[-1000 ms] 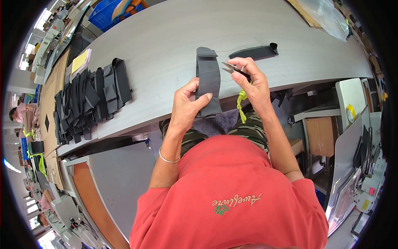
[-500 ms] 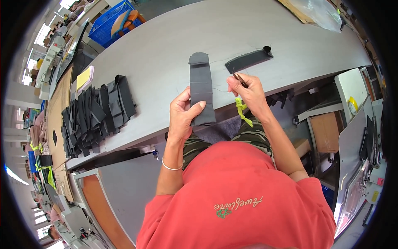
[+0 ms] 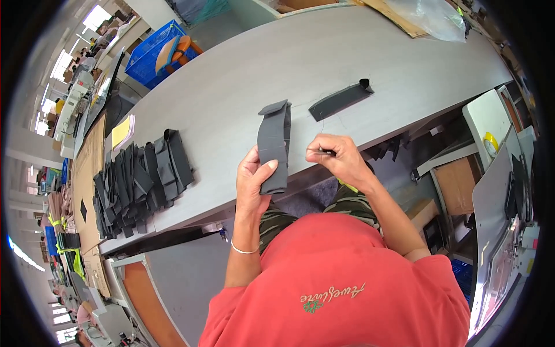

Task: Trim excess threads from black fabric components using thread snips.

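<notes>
At the grey bench point(image 3: 358, 52), the left hand point(image 3: 253, 182) fingers clamp a dark fabric strip point(image 3: 274, 146) upright at its near edge; the right hand point(image 3: 342, 157) fingers pinch closed on a small dark tool point(image 3: 327, 152).

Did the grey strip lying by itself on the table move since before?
No. The separate grey strip lies flat on the grey table, beyond the right hand, angled the same way and equally close to the table's near edge.
</notes>
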Tool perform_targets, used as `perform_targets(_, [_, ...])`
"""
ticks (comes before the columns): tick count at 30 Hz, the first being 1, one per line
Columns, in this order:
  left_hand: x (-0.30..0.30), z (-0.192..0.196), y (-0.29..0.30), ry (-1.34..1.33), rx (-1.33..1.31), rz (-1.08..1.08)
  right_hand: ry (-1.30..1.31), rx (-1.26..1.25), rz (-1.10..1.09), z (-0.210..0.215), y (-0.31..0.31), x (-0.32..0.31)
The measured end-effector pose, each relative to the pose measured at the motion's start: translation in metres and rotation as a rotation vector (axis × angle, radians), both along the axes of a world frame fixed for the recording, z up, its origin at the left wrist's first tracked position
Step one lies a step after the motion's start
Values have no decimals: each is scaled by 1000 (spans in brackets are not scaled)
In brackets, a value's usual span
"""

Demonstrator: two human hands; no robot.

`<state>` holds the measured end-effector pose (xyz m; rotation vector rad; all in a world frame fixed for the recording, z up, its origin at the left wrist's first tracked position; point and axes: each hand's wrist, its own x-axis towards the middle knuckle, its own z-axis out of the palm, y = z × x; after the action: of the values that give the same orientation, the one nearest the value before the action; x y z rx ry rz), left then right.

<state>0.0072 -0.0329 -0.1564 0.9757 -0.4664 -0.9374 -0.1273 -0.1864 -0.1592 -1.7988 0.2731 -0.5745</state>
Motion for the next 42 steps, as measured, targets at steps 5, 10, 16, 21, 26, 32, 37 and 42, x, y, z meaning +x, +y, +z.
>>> perform_targets(5, [-3,3,-3,-72,17,37,95,147,-125,-11,-5,-4])
perform_targets(10, [-8,-1,-5,-172,105,76,-36,332,-198,-10,-4,3])
perform_targets(16, [-28,-3,-12,-1292,160,135,56,84,-106,-7,19,13])
perform_targets(21, [-28,0,1,-1296,241,-6,66,359,-73,-4,29,10])
perform_targets(26, [-10,-18,-4,-1339,62,409,-87,388,-75,-24,11,21])
perform_targets(32, [11,-1,-29,-300,142,218,-70,638,-64,-1,14,14])
perform_targets(37, [13,-15,-37,-436,289,100,-52,715,-24,-16,22,15])
perform_targets(42, [9,-23,-40,-271,105,99,30,509,-94,-41,17,18])
